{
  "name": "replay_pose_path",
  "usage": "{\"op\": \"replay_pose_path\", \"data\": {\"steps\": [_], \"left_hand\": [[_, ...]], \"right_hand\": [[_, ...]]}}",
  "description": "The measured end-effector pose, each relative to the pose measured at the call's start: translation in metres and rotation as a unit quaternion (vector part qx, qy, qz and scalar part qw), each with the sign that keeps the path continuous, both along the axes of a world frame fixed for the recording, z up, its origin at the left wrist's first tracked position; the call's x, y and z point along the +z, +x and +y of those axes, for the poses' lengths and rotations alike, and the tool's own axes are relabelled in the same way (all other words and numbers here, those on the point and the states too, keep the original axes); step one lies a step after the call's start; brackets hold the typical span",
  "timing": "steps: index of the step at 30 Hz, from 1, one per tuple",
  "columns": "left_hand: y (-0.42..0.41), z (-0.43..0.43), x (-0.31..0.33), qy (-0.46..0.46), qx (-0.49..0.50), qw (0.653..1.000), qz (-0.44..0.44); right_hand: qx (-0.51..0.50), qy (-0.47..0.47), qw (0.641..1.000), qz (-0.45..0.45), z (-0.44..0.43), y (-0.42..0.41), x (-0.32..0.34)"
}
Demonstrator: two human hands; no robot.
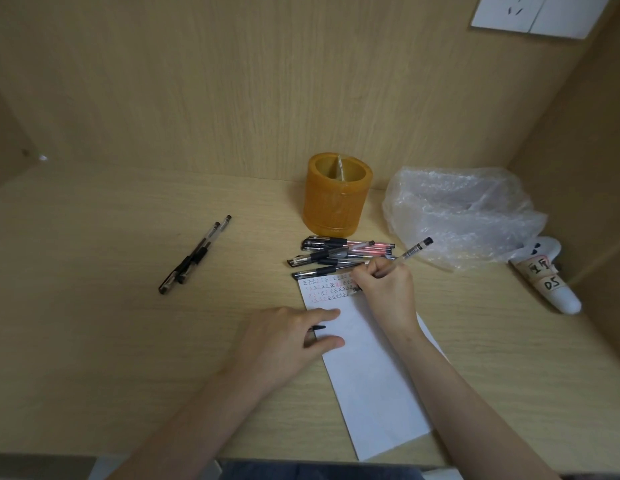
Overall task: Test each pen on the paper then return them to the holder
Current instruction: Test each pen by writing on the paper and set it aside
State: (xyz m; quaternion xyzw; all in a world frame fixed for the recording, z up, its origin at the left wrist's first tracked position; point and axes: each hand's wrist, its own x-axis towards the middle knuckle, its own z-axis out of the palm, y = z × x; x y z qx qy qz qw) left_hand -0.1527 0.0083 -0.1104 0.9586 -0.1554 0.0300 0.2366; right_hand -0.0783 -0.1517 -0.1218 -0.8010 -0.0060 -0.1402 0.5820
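Observation:
My right hand (pixel 383 289) grips a clear gel pen (pixel 410 252), its tip down on the top of a white paper strip (pixel 371 375) among rows of small black and red marks. My left hand (pixel 294 336) rests on the paper's left edge, fingers fairly straight, with a black pen cap (pixel 319 328) showing between thumb and forefinger. Several capped pens (pixel 336 254) lie in a pile just beyond the paper. An orange round holder (pixel 336 195) stands behind them and looks empty. Two more pens (pixel 194 256) lie apart on the left.
A crumpled clear plastic bag (pixel 461 216) sits right of the holder. A white tube-like object with labels (pixel 547 275) lies by the right wall. The wooden desk (pixel 94 271) is boxed in by back and side panels.

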Motion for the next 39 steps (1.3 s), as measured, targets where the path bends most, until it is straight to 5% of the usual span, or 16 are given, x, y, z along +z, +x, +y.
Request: {"op": "replay_pose_path", "data": {"steps": [4, 10, 17, 34, 39], "left_hand": [[0.000, -0.001, 0.002, -0.001, 0.004, 1.000, 0.000], [0.001, 0.000, 0.001, -0.016, 0.012, 0.999, 0.027], [0.001, 0.005, 0.002, -0.281, -0.002, 0.956, 0.082], [0.000, 0.004, 0.021, -0.353, -0.013, 0.932, 0.085], [0.002, 0.005, 0.016, -0.363, 0.021, 0.928, 0.080]], "right_hand": [[-0.003, 0.020, 1.000, 0.013, -0.002, 0.001, 0.001], [0.015, 0.188, 0.981, 0.049, -0.013, 0.005, 0.010], [0.110, 0.254, 0.960, 0.045, -0.019, 0.001, 0.028], [0.170, 0.168, 0.963, 0.123, -0.004, -0.036, 0.041], [0.251, 0.183, 0.938, 0.157, 0.000, -0.041, 0.039]]}}
